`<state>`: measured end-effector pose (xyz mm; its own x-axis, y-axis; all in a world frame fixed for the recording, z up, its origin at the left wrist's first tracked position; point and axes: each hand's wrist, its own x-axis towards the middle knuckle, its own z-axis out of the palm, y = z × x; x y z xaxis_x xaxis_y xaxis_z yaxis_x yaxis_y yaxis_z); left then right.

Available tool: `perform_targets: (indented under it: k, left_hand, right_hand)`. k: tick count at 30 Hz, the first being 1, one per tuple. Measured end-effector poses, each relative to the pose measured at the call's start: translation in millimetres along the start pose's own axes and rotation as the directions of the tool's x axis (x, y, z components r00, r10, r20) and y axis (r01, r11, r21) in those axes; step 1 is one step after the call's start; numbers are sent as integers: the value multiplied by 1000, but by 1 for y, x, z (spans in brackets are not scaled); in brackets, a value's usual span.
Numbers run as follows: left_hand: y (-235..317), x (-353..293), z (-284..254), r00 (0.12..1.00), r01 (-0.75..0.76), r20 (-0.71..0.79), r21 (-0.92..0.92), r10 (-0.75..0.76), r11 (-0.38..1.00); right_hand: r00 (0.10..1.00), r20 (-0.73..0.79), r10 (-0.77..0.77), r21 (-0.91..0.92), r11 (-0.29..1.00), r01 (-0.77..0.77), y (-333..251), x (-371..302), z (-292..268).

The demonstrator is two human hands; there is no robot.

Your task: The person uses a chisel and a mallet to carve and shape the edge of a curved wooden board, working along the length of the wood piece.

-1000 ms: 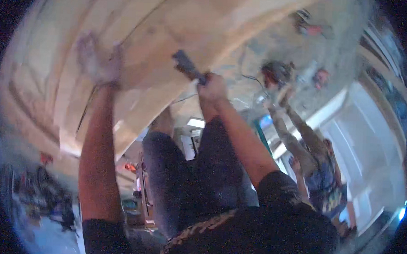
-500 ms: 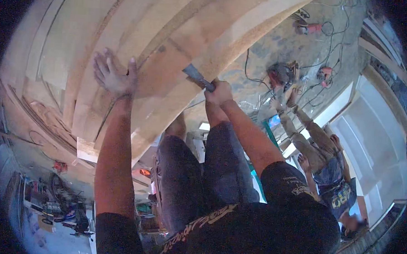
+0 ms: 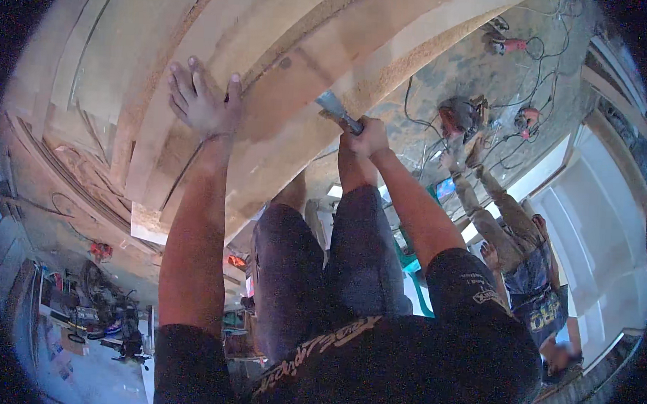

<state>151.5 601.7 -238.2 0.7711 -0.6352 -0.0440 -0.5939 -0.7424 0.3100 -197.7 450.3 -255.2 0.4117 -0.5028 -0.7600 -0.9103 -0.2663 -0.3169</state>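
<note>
My left hand (image 3: 203,106) lies with fingers spread on a pale, curved wooden board (image 3: 264,145). In my right hand (image 3: 370,136) is the dark handle of a putty knife, its fingers closed round it. The putty knife (image 3: 333,106) has a flat grey blade pointing up and left over the board's reddish-brown patch, near the right-hand edge. Whether the blade touches the wood, I cannot tell. My legs (image 3: 292,265) are below the board.
More long boards (image 3: 92,55) lie side by side at the upper left. On the dusty floor at right are a dark red power tool (image 3: 458,118), an orange-red tool (image 3: 529,121) and trailing cables. A seated person (image 3: 529,283) works nearby at right. Clutter (image 3: 95,307) fills the lower left.
The scene has shifted slightly in the view, with both hands now further right and a little higher. The putty knife's blade looks brighter. My right hand keeps its grip and my left stays spread.
</note>
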Motion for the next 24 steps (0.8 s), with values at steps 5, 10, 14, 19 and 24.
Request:
perform_targets:
  k: [5, 10, 14, 19, 24]
  left_hand:
    - [3, -1, -6, 999, 34, 38, -28, -33, 999]
    - [2, -3, -1, 999, 41, 33, -15, -41, 999]
    - [-2, 1, 4, 1000, -7, -17, -37, 6, 999]
    - [4, 8, -3, 1000, -22, -22, -26, 21, 999]
    - [10, 7, -13, 997, 25, 78, -53, -21, 998]
  right_hand:
    - [999, -25, 23, -4, 1000, -23, -7, -1, -3]
    - [998, -54, 9, -18, 1000, -10, 0, -4, 3]
    - [1000, 3, -10, -54, 998, 10, 2, 6, 1]
    - [1000, -4, -5, -90, 996, 5, -16, 15, -17]
    - [997, 69, 38, -71, 997, -33, -27, 7, -21]
